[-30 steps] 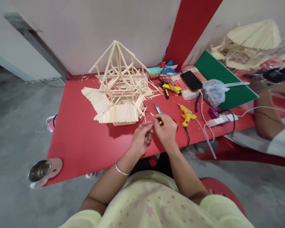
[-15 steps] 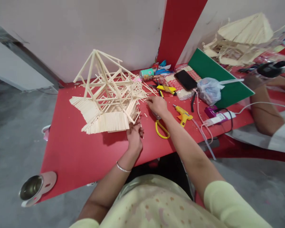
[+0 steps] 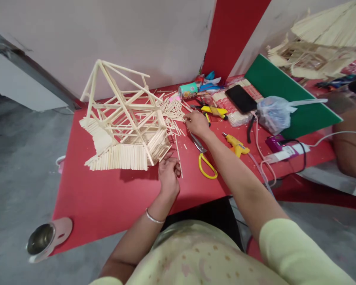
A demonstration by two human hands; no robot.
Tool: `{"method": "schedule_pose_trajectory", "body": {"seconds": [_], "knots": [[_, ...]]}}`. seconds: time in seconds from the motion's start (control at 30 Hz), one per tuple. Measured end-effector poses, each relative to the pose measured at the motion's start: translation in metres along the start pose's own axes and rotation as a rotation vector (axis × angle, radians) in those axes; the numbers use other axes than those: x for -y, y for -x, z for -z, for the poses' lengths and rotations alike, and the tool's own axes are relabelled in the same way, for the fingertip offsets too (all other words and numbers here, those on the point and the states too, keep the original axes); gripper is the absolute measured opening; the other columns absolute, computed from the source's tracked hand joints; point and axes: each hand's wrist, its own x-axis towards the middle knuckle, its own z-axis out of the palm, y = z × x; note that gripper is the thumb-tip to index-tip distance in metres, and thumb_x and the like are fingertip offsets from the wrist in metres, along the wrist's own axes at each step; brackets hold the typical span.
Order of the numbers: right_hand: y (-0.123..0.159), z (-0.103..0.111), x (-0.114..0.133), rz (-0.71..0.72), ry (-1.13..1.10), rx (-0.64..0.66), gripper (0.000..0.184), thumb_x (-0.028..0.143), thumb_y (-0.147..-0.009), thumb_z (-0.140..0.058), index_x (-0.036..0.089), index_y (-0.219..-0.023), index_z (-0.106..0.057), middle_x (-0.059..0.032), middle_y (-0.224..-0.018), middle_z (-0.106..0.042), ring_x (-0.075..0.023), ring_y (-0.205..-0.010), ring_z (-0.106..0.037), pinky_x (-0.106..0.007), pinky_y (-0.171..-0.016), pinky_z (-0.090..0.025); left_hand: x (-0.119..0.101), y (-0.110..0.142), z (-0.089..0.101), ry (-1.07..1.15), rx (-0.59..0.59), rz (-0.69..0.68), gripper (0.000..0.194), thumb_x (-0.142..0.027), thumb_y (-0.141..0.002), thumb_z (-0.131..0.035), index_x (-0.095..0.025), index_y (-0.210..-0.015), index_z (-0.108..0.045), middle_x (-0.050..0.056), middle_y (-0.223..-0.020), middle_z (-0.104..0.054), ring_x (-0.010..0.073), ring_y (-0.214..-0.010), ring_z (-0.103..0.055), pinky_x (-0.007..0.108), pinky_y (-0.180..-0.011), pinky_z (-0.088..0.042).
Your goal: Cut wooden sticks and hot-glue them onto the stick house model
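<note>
A pavilion-like model of pale wooden sticks (image 3: 118, 156) stands on the red table, its bare roof frame rising to a point at the left. My left hand (image 3: 169, 174) rests by its front right corner. Its fingers are loosely bent and apart, with the tips at or against the lower edge; I cannot tell whether they touch. My right hand (image 3: 197, 124) reaches to a heap of loose sticks (image 3: 173, 107), fingertips pinched together at its right side. Whatever is between them is too small to make out. Yellow-handled scissors (image 3: 207, 166) lie below my right wrist.
Right of my forearm lie a yellow glue gun (image 3: 237, 145) and a power strip (image 3: 287, 153). Behind are a yellow cutter (image 3: 215, 111), a black phone (image 3: 241, 99), a plastic bag (image 3: 274, 113) and a green board (image 3: 284, 89). A mug (image 3: 44, 239) stands at the front left edge.
The stick model has turned and shifted left, away from my right hand. More of the loose sticks and the scissors shows. The view has swung slightly left.
</note>
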Motion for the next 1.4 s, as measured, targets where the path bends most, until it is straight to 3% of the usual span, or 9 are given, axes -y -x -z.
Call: {"method": "schedule_pose_trajectory", "body": {"seconds": [0.23, 0.43, 0.57, 0.67, 0.8, 0.87, 0.93, 1.13, 1.4], "knots": [[0.0, 0.019, 0.008, 0.041, 0.12, 0.165, 0.031, 0.037, -0.088, -0.065, 0.028, -0.114, -0.078, -0.0046, -0.114, -0.078, -0.0234, -0.108, -0.068, -0.032, -0.094, -0.05, -0.003, 0.002, 0.002, 0.019, 0.029, 0.055, 0.037, -0.024, -0.07, -0.074, -0.018, -0.104, -0.06, -0.004, -0.074, -0.063, 0.0063, -0.05, -0.05, 0.019, -0.041, -0.031], [0.002, 0.011, 0.045, -0.002, 0.249, 0.269, 0.035, 0.021, -0.075, -0.075, 0.016, -0.109, -0.079, -0.0171, -0.114, -0.076, -0.0306, -0.109, -0.07, -0.04, -0.095, -0.052, 0.002, 0.0, 0.003, -0.014, 0.058, 0.072, 0.027, -0.024, -0.069, -0.07, -0.018, -0.094, -0.061, -0.004, -0.067, -0.061, 0.0069, -0.048, -0.049, 0.019, -0.041, -0.029], [0.01, 0.026, 0.052, -0.032, 0.251, 0.245, 0.033, 0.02, -0.08, -0.072, 0.013, -0.111, -0.078, -0.0192, -0.115, -0.076, -0.0311, -0.109, -0.07, -0.04, -0.093, -0.052, 0.002, 0.002, 0.006, -0.05, 0.108, 0.063, 0.025, -0.026, -0.07, -0.071, -0.018, -0.092, -0.062, -0.004, -0.066, -0.061, 0.0064, -0.046, -0.048, 0.018, -0.04, -0.028], [0.051, 0.048, 0.047, 0.002, 0.156, 0.122, 0.028, 0.028, -0.094, -0.058, 0.019, -0.112, -0.078, -0.0109, -0.112, -0.078, -0.0234, -0.104, -0.071, -0.033, -0.09, -0.052, -0.009, 0.013, 0.017, -0.078, 0.215, 0.118, 0.028, -0.031, -0.072, -0.076, -0.017, -0.093, -0.065, -0.002, -0.068, -0.063, 0.0072, -0.047, -0.051, 0.019, -0.04, -0.03], [0.15, 0.061, 0.057, 0.14, -0.368, -0.413, 0.026, 0.042, -0.096, -0.064, 0.021, -0.103, -0.079, -0.0032, -0.089, -0.078, -0.017, -0.077, -0.069, -0.029, -0.074, -0.054, -0.035, 0.037, 0.038, 0.061, 0.211, 0.216, 0.028, -0.035, -0.073, -0.081, -0.015, -0.081, -0.063, -0.003, -0.066, -0.06, 0.0045, -0.047, -0.047, 0.017, -0.041, -0.028], [0.195, 0.058, 0.075, 0.279, -0.354, -0.724, 0.013, 0.035, -0.091, -0.074, 0.027, -0.099, -0.079, -0.0013, -0.087, -0.076, -0.0158, -0.078, -0.066, -0.03, -0.077, -0.053, -0.05, 0.048, 0.045, 0.141, 0.237, 0.225, 0.027, -0.036, -0.075, -0.082, -0.014, -0.085, -0.068, -0.002, -0.07, -0.061, 0.004, -0.05, -0.048, 0.016, -0.043, -0.031], [0.222, 0.05, 0.097, 0.513, -0.239, -0.854, 0.019, 0.024, -0.083, -0.082, 0.032, -0.1, -0.078, 0.0014, -0.082, -0.073, -0.0144, -0.076, -0.061, -0.029, -0.077, -0.051, -0.063, 0.055, 0.049, 0.218, 0.288, 0.233, 0.03, -0.039, -0.076, -0.081, -0.014, -0.091, -0.072, 0.0, -0.074, -0.064, 0.0044, -0.054, -0.051, 0.016, -0.045, -0.034], [0.212, 0.025, 0.135, 0.792, -0.038, -0.956, 0.031, 0.012, -0.084, -0.079, 0.028, -0.111, -0.075, 0.002, -0.08, -0.071, -0.0128, -0.081, -0.058, -0.026, -0.079, -0.05, -0.092, 0.053, 0.051, 0.369, 0.302, 0.358, 0.035, -0.043, -0.075, -0.08, -0.013, -0.093, -0.074, 0.0, -0.072, -0.067, 0.0047, -0.051, -0.053, 0.015, -0.04, -0.031], [0.196, 0.009, 0.138, 0.721, 0.023, -0.913, 0.03, 0.017, -0.086, -0.08, 0.029, -0.113, -0.075, -0.0003, -0.085, -0.072, -0.0151, -0.087, -0.059, -0.028, -0.081, -0.05, -0.104, 0.034, 0.047, 0.365, 0.277, 0.387, 0.026, -0.03, -0.072, -0.082, -0.013, -0.088, -0.07, -0.004, -0.063, -0.062, 0.0014, -0.042, -0.045, 0.013, -0.035, -0.025]]}}
